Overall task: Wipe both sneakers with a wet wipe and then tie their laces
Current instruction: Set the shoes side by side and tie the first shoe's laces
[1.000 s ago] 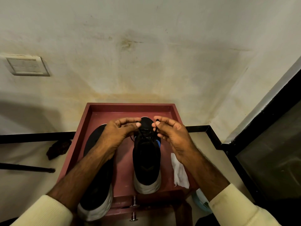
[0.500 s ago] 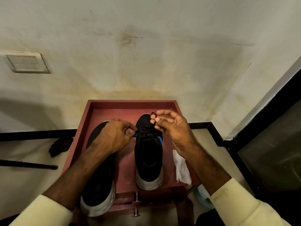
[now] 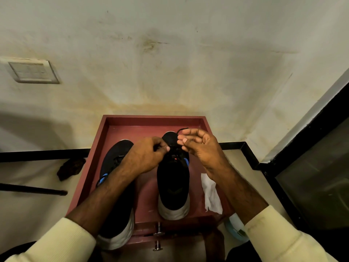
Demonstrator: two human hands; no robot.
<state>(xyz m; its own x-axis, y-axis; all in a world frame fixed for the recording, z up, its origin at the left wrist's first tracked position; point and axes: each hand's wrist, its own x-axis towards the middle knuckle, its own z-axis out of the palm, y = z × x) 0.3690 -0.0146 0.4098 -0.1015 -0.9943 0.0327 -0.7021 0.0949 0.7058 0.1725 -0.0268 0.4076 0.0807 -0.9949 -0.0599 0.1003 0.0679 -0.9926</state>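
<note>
Lacing is underway on the centre sneaker [image 3: 173, 186], which is sitting in the red tray [image 3: 151, 121] with its white toe pointing back at the wearer. Left hand [image 3: 147, 156] is curling over the top eyelets, thumb and forefinger pinching lace there. Right hand [image 3: 202, 148] is curling too, fingertips seemingly pinching the other lace strand [image 3: 182, 129], whose end is poking out above them. Hands are hiding the knot area, so I can't tell if a first crossing is in place.

Risks, my read:
- Right pinch is sitting close to the free end, so the strand is liable to slip out once tension goes up.
- Nothing is pinning the shoe down, so an uneven pull is risking dragging it sideways.
- Black lace on a black upper in dim light is making a missed loop likely.
- Other sneaker [image 3: 117, 154] is lying under the left forearm, toe seemingly overhanging the near tray edge. A forearm nudge is risking tipping it off.
- Wet wipe [image 3: 211, 193] is lying just beside the centre sneaker, under the right wrist, and a sleeve could be sweeping it off.
</note>
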